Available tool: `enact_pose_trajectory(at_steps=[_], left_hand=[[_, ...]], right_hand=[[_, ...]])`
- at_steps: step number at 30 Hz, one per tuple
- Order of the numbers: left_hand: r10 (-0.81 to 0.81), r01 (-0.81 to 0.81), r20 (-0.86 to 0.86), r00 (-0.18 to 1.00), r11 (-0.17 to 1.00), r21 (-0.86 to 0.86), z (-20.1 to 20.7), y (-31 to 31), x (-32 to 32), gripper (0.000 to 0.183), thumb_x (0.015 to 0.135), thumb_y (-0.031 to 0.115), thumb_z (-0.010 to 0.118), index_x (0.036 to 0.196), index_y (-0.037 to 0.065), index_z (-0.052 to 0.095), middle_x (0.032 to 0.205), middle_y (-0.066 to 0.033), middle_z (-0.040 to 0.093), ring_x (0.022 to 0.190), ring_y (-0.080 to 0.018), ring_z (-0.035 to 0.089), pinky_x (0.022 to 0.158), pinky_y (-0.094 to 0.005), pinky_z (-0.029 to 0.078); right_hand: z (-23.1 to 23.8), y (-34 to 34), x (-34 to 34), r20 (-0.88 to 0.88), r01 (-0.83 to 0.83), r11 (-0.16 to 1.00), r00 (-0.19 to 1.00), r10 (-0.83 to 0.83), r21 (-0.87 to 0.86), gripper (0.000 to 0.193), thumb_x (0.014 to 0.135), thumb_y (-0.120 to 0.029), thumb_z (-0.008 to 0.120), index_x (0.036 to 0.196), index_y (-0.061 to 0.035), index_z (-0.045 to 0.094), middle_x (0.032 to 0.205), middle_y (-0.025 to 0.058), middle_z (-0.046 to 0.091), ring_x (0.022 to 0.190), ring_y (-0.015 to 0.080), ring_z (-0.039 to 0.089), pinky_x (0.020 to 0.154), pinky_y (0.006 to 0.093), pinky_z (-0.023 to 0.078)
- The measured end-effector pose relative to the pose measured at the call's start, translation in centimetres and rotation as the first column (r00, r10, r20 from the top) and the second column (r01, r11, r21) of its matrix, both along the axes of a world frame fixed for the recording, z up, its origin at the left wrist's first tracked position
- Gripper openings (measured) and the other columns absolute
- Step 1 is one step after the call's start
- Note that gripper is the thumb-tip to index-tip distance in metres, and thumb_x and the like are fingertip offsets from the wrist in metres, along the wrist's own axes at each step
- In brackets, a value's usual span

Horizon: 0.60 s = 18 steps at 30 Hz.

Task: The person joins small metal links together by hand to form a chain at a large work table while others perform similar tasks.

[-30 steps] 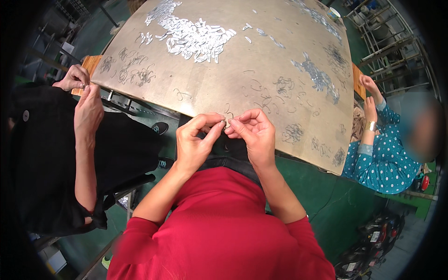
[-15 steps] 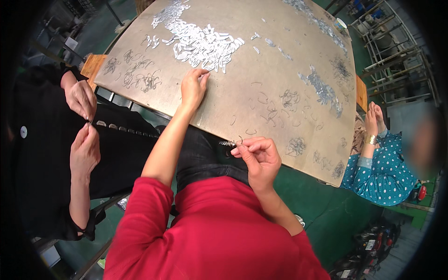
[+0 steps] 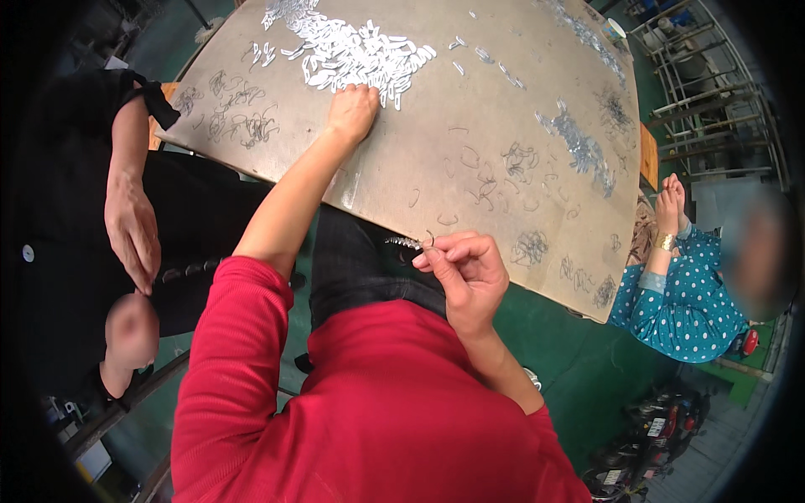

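My right hand point(image 3: 470, 272) pinches a thin dark curved wire point(image 3: 430, 238) between thumb and fingertips, just off the table's near edge. Beside it a short string of small shiny metallic pieces point(image 3: 402, 242) sticks out to the left, above my lap. How the string joins the wire is too small to tell. My left hand point(image 3: 354, 111) rests at the near edge of a pile of white, flat, elongated pieces point(image 3: 360, 57). Its fingers are bent down and held together; their tips are hidden, and so is anything they may hold.
Curved wires lie in loose clusters on the brown table point(image 3: 386, 168). Shiny silvery pieces point(image 3: 579, 147) spread on its right. A co-worker in black point(image 3: 67, 210) sits at left, another in dotted teal point(image 3: 683, 306) at right. A metal rack point(image 3: 700, 96) stands behind.
My left hand has moved slightly up to the pile and its fingers have turned down. The right hand keeps its pinch; the string has swung left. The left co-worker's hands have moved apart and down.
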<state>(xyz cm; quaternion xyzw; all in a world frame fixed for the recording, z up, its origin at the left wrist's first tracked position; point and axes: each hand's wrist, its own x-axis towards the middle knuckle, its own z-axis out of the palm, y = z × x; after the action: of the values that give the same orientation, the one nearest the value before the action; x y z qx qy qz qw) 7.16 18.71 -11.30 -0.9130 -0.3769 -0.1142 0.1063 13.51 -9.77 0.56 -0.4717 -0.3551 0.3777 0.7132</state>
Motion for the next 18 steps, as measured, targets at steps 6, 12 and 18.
enact_pose_trajectory(at_steps=[6,12,18], left_hand=[[0.326,-0.183,0.224,0.918,0.852,-0.491,3.3,-6.2,-1.5,0.014,0.077,0.016,0.058,0.081,0.003,0.059,0.072,-0.0166,0.062,0.074,-0.0353,0.061,0.068,-0.0433,0.048],[0.22,0.081,0.495,0.84,0.853,-0.516,0.0,-8.0,-2.8,0.014,0.071,0.007,0.066,0.081,0.001,0.059,0.077,-0.0159,0.06,0.076,-0.0335,0.06,0.068,-0.0386,0.048],[0.103,0.073,0.3,0.948,0.85,-0.521,1.8,-7.7,-2.2,0.012,0.07,0.006,0.066,0.079,0.002,0.06,0.08,-0.0159,0.061,0.081,-0.0333,0.06,0.071,-0.0407,0.048]], right_hand=[[-0.6,-0.1,-0.1,-0.032,0.012,1.0,0.999,-0.012,0.013,0.015,0.081,0.011,0.057,0.082,0.0007,0.046,0.088,0.0134,0.058,0.074,0.015,0.063,0.066,0.025,0.054],[-1.3,-0.6,-0.3,-0.016,-0.007,1.0,1.0,0.007,-0.02,0.014,0.081,0.009,0.058,0.081,0.0007,0.046,0.086,0.0127,0.058,0.072,0.0145,0.063,0.064,0.0247,0.054],[-1.5,-1.1,-0.1,0.007,0.003,1.0,1.0,-0.003,-0.019,0.016,0.082,0.01,0.056,0.083,-0.001,0.044,0.086,0.0139,0.056,0.073,0.0171,0.063,0.066,0.0261,0.054]])
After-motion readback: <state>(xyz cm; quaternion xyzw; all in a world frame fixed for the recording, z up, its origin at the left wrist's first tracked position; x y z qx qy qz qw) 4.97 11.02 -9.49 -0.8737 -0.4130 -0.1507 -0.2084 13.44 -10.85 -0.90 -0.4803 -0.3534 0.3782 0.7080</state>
